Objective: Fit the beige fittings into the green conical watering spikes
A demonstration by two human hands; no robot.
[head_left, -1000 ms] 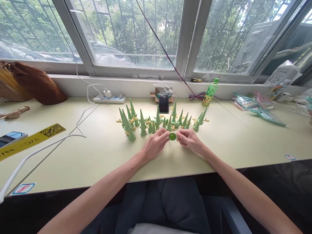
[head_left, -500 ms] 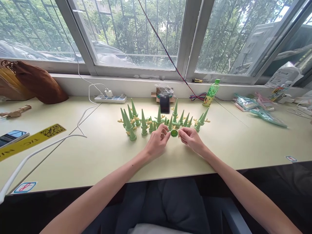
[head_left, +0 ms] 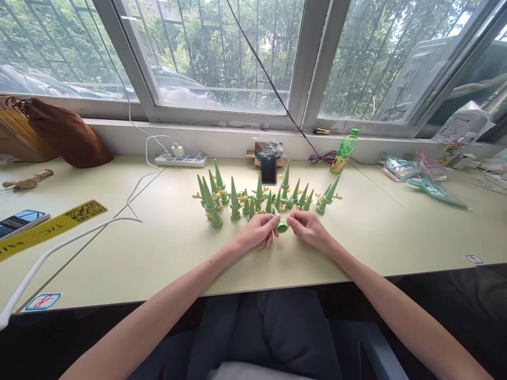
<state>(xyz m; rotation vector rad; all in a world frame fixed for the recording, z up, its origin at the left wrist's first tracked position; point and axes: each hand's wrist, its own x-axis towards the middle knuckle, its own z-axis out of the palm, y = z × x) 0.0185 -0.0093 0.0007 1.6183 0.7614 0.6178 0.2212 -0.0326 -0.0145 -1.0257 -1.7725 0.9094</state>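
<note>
A green plant watering spike (head_left: pixel 282 227) is held between my hands above the table, its round open end tilted toward me. My left hand (head_left: pixel 259 230) is closed around it from the left, thumb and index finger on its body. At its right side, my right hand (head_left: pixel 311 229) makes a pinch with the fingertips close together; what lies between them is too small to make out. Just beyond my hands stand several more green watering spikes (head_left: pixel 234 199), points up, many with a yellow valve (head_left: pixel 337 197) sticking out at the side. Some lie among them.
Behind the spikes are a small box (head_left: pixel 262 148) and a dark blurred object (head_left: pixel 268 170). A green drink bottle (head_left: pixel 344 152) stands to the right, near packets (head_left: pixel 435 192). On the left are a power strip (head_left: pixel 181 160), a white cable (head_left: pixel 130 203), a phone (head_left: pixel 24 221) and a brown bag (head_left: pixel 67 134).
The spike in my hands has dropped slightly and tipped, its open end now lower. My left hand has turned over and moved down along with it. My right hand has shifted slightly left.
</note>
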